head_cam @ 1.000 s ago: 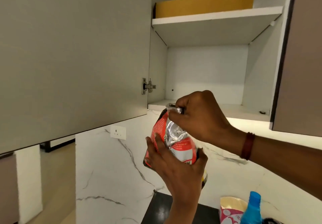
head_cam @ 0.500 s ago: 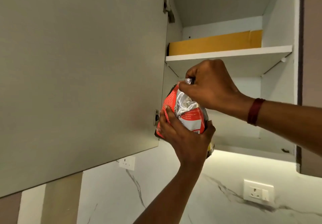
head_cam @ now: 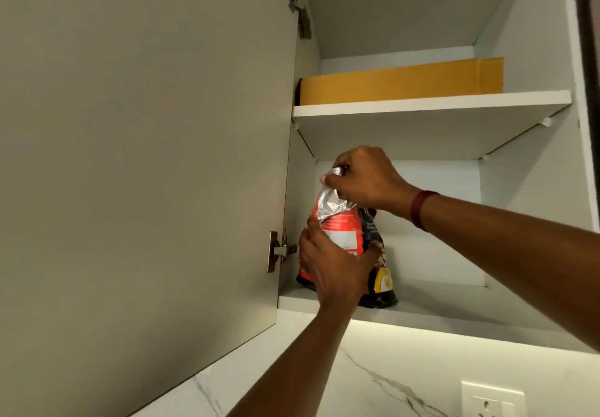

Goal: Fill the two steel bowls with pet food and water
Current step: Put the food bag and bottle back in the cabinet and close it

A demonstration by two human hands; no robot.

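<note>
Both hands are on the pet food bag (head_cam: 341,225): our left hand (head_cam: 331,267) wraps its fingers round the red-and-black middle, while our right hand (head_cam: 367,183), a dark red band (head_cam: 420,209) at the wrist, pinches the crumpled silver top. The bag stands upright, base on the lower shelf (head_cam: 454,306) of the wall cabinet, at its front left corner beside the open door (head_cam: 146,157). A flat yellow-brown package (head_cam: 399,82) lies on the upper shelf (head_cam: 422,105).

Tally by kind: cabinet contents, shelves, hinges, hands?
Pet food bag: 1
Yellow cardboard box: 1
Shelves: 2 (upper shelf, bottom shelf)
Door hinges: 2 (top hinge, lower hinge)
Hands: 2 (left hand, right hand)
Total: 8
</note>
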